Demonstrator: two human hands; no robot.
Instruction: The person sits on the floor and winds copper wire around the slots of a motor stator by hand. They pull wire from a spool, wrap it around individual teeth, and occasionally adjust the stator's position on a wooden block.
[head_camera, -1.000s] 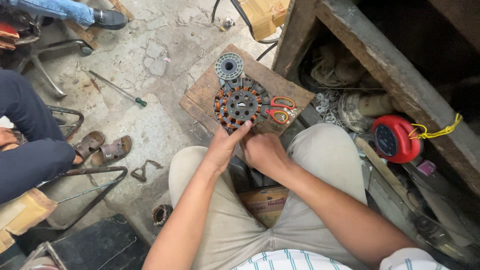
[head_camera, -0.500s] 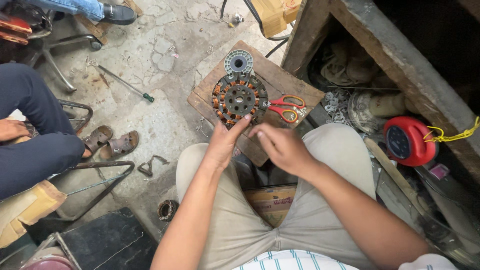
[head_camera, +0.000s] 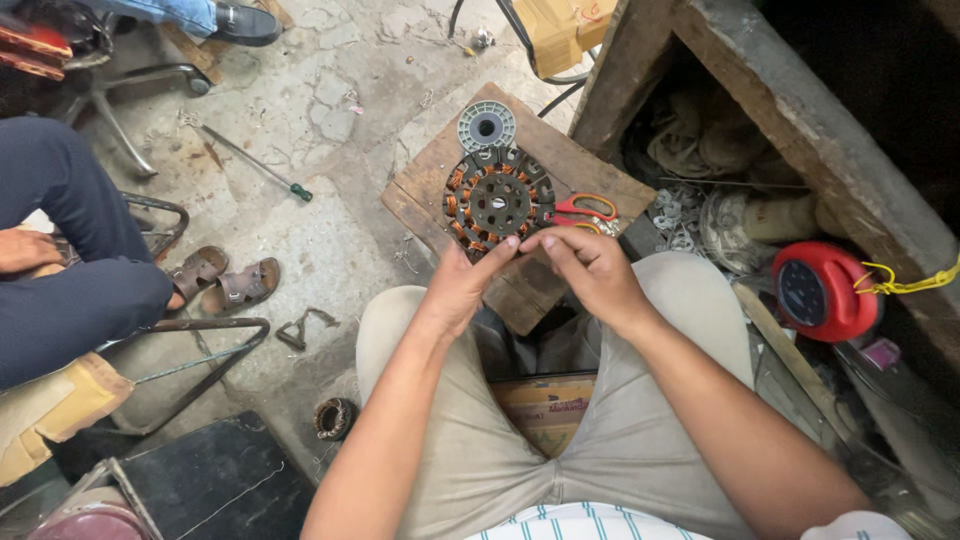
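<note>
A flat brown cardboard box (head_camera: 548, 408) with a red printed label lies at lower centre, between the person's thighs. A yellow-tan carton (head_camera: 558, 30) with red marks sits at the top edge, centre-right.

Green-handled screwdriver (head_camera: 262, 166) on concrete floor (head_camera: 330, 90), brown sandals (head_camera: 222, 281) beside a seated person's dark trouser leg (head_camera: 75, 260), red round reel (head_camera: 823, 290) right, orange scissors (head_camera: 585, 210) on wooden board (head_camera: 425, 190), small coil (head_camera: 334, 418) below

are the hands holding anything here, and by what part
Both hands, left hand and right hand, meet fingertips at the near rim of the wound stator on the wooden board. Whether they pinch wire there is too small to tell.
</note>
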